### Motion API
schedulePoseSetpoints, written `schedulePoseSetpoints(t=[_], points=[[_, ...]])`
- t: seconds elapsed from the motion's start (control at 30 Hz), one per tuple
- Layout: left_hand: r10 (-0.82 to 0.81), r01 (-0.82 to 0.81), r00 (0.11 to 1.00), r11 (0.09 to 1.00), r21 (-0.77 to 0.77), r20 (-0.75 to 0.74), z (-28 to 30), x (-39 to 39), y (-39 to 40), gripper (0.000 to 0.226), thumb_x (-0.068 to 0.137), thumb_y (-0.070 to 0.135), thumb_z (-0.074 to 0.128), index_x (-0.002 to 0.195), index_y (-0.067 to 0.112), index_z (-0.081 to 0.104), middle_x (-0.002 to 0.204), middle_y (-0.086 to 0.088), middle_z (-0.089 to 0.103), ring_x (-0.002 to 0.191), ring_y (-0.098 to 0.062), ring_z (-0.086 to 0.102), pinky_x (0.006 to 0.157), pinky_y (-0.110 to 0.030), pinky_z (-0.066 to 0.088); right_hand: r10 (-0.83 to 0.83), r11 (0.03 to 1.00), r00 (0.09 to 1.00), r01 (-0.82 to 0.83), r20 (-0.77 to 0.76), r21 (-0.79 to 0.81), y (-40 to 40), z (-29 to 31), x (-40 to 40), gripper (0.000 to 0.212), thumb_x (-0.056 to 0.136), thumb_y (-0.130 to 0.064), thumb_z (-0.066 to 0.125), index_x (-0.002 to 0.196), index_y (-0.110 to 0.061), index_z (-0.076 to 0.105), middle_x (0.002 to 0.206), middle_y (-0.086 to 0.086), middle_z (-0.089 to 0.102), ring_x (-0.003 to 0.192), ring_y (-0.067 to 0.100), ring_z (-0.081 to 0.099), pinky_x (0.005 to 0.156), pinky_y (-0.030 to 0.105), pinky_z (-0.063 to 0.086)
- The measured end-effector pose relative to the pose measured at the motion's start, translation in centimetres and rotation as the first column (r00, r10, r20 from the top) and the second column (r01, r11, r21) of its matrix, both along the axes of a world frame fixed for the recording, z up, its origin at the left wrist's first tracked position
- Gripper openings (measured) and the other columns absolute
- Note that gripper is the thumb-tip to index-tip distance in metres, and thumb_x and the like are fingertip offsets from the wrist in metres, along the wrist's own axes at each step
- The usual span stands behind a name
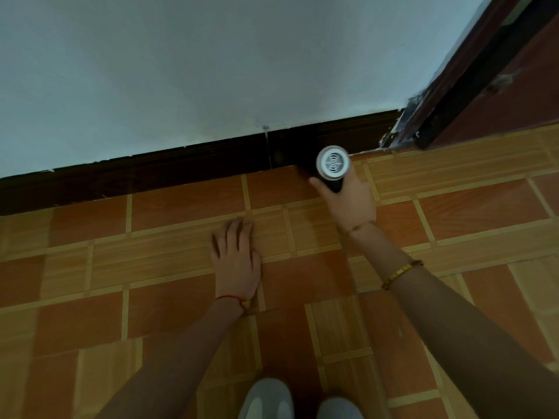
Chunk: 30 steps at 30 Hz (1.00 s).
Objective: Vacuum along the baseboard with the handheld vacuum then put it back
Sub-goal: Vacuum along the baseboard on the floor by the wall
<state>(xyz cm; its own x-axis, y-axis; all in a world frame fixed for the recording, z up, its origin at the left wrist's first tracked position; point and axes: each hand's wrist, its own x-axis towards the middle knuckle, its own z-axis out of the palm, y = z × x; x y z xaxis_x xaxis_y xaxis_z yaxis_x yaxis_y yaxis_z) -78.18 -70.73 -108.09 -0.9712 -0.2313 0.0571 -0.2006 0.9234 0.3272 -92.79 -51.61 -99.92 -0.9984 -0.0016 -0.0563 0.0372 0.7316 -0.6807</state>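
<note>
My right hand (348, 198) is wrapped around the black body of the handheld vacuum (332, 163), whose round silver rear cap faces the camera. The vacuum points down at the dark brown baseboard (181, 170), right where it meets the floor; its nozzle is hidden behind the body. My left hand (236, 261) lies flat on the tiled floor, palm down and fingers slightly apart, holding nothing, to the left of and nearer than the vacuum.
The baseboard runs along a pale wall (211, 62) from the left edge to a dark red door frame (472, 86) at the upper right. Orange and tan floor tiles (121, 267) fill the lower half. Two grey shoes (299, 400) show at the bottom edge.
</note>
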Motion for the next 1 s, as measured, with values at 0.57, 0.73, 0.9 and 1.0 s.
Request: schedulePoseSetpoints(t=[0.57,0.73,0.9,1.0], points=[[-0.011,0.01,1.0,1.0,0.023,0.008,0.2,0.1,0.0,0.052,0.092,0.025,0.035,0.142,0.015,0.043,0.147,-0.007,0.041,0.141,-0.029,0.032,0.117,-0.06,0.015,0.032,0.998,0.999,-0.033,-0.02,-0.059,-1.9,-1.0,0.4,0.072,0.079,-0.056,0.066,0.134,-0.014,0.046,0.104,0.0,0.069,0.088,0.015,0.067,0.069,0.025,0.053],[-0.006,0.006,1.0,1.0,0.013,0.028,0.1,0.0,0.0,0.05,0.092,0.025,0.034,0.141,0.016,0.043,0.147,-0.006,0.041,0.14,-0.029,0.032,0.118,-0.058,0.013,-0.175,0.984,0.983,0.177,-0.056,0.025,4.1,-1.5,-1.2,0.081,0.076,-0.069,0.058,0.13,-0.01,0.049,0.098,0.008,0.071,0.088,0.024,0.068,0.069,0.03,0.054],[-0.004,0.004,1.0,1.0,0.002,0.026,0.1,0.0,0.0,0.049,0.091,0.024,0.036,0.139,0.016,0.044,0.145,-0.007,0.042,0.138,-0.03,0.034,0.117,-0.06,0.016,-0.289,0.957,0.954,0.29,-0.075,-0.007,5.9,-0.5,-1.8,0.078,0.081,-0.057,0.064,0.14,-0.01,0.041,0.113,0.014,0.068,0.104,0.032,0.064,0.075,0.029,0.044],[-0.002,0.002,1.0,1.0,0.009,0.027,0.1,0.0,0.0,0.05,0.091,0.025,0.036,0.14,0.015,0.044,0.145,-0.008,0.042,0.139,-0.03,0.033,0.117,-0.06,0.016,-0.211,0.977,0.974,0.212,-0.076,0.007,3.6,-0.3,-0.9,0.079,0.081,-0.057,0.064,0.141,-0.013,0.037,0.107,0.012,0.07,0.096,0.031,0.066,0.075,0.036,0.054]])
